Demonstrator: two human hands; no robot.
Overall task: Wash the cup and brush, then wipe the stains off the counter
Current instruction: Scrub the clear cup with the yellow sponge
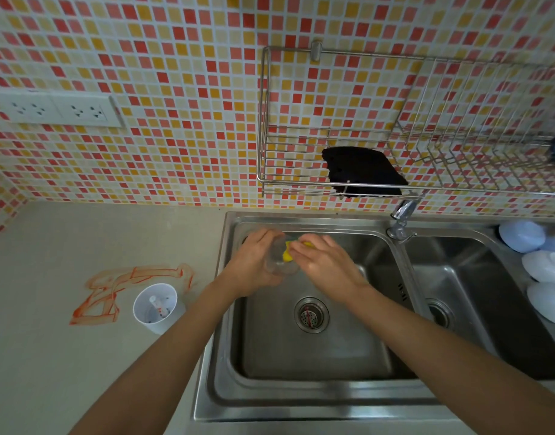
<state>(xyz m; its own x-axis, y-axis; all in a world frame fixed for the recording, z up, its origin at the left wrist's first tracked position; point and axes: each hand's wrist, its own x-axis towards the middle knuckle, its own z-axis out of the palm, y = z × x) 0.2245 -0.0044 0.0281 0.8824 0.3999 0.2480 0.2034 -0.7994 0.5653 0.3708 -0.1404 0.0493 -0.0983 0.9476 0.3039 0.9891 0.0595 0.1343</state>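
Here the left hand (254, 262) grips one clear cup (280, 262) over the left sink basin (317, 356), cup tipped on its side, mouth toward the right hand (324, 262). That hand pinches one yellow sponge (288, 253) pushed against the cup's mouth. Scrubbing looks under way. Left of the sink, on the desk (50, 356), stands one white cup (156, 306) with the brush (158, 306) upright inside, nearer the left hand. Just left of it lie the orange stains (113, 293). Above the sink, one black cloth (364, 171) rests in the wire rack (301, 152); one tap (401, 221) stands behind.
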